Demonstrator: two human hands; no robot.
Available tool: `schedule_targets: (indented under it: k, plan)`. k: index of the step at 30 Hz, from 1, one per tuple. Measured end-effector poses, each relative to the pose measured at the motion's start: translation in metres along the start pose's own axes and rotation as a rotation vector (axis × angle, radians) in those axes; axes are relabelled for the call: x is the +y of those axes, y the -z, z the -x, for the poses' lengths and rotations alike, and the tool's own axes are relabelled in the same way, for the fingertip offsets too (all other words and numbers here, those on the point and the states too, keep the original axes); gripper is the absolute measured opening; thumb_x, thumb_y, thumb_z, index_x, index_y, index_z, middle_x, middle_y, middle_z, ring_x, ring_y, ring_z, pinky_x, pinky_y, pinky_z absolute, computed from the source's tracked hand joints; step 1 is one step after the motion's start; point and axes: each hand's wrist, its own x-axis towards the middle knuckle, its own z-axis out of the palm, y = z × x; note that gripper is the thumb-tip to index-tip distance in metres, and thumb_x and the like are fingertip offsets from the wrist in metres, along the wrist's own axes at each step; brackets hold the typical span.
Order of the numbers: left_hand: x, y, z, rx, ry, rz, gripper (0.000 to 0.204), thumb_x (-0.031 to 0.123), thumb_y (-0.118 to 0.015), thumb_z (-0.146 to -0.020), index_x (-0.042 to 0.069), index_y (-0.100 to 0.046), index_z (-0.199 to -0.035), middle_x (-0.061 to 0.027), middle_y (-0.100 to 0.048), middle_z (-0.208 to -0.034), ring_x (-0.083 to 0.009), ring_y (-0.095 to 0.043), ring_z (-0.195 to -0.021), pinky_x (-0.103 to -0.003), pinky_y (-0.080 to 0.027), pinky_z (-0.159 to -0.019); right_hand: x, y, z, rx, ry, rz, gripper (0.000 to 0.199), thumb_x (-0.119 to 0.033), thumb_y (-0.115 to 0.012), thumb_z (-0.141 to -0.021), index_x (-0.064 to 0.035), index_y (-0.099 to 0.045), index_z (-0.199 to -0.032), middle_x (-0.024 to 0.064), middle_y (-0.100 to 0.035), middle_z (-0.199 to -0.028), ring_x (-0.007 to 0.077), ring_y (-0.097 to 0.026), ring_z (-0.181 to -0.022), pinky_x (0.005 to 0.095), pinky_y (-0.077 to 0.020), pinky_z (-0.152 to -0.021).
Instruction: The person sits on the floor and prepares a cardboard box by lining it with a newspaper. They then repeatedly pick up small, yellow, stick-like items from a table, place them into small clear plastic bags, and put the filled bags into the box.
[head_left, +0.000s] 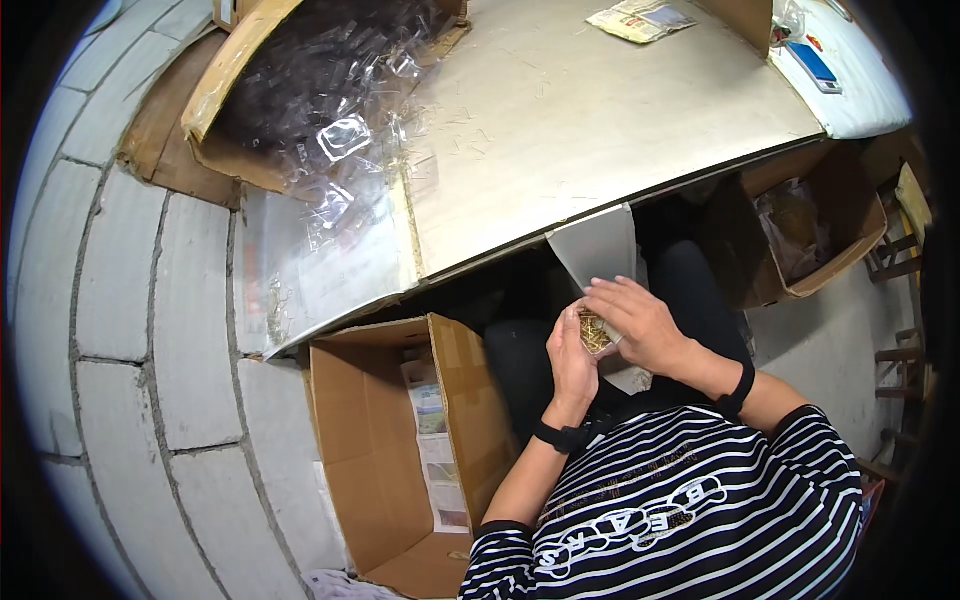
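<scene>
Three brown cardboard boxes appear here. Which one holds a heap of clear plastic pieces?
The brown cardboard box on the tabletop, upper left, tipped and spilling clear plastic pieces. The floor box holds printed paper; the right-hand box holds a crumpled bag.

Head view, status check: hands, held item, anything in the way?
Left hand and right hand both grip a small clear plastic bag of thin golden pieces. Held over lap, below grey metal tabletop. Nothing blocking.

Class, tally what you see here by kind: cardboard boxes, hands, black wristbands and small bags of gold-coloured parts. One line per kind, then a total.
Cardboard boxes: 3 (open box on the floor, box of clear plastic bags on the table, box at right)
Hands: 2 (left hand, right hand)
Black wristbands: 2 ()
Small bag of gold-coloured parts: 1
Total: 8
</scene>
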Motion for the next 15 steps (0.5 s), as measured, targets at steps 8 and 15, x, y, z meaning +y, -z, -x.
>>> schedule_targets:
  k: [8,15]
  plan:
    - [0.003,0.011,-0.008,-0.003,-0.021,0.066,0.037,0.033,-0.035,-0.102,0.003,-0.053,-0.115,-0.0069,-0.061,-0.103,-0.0155,-0.062,-0.089,-0.031,-0.054,-0.073,-0.007,-0.004,-0.01,0.006,0.083,-0.103,0.039,0.0,-0.064,-0.07,-0.0018,-0.062,-0.109,0.0134,-0.063,-0.112,0.03,-0.057,-0.113,0.0422,-0.0457,-0.097]
    - [0.008,0.005,-0.012,-0.044,-0.055,-0.03,0.038,0.03,-0.035,-0.103,0.0,-0.054,-0.112,-0.0068,-0.061,-0.101,-0.0137,-0.06,-0.094,-0.026,-0.05,-0.08,-0.013,0.01,-0.024,0.093,0.018,-0.119,0.039,-0.002,-0.064,-0.074,-0.0029,-0.059,-0.113,0.0135,-0.062,-0.113,0.0299,-0.058,-0.111,0.044,-0.0448,-0.098]
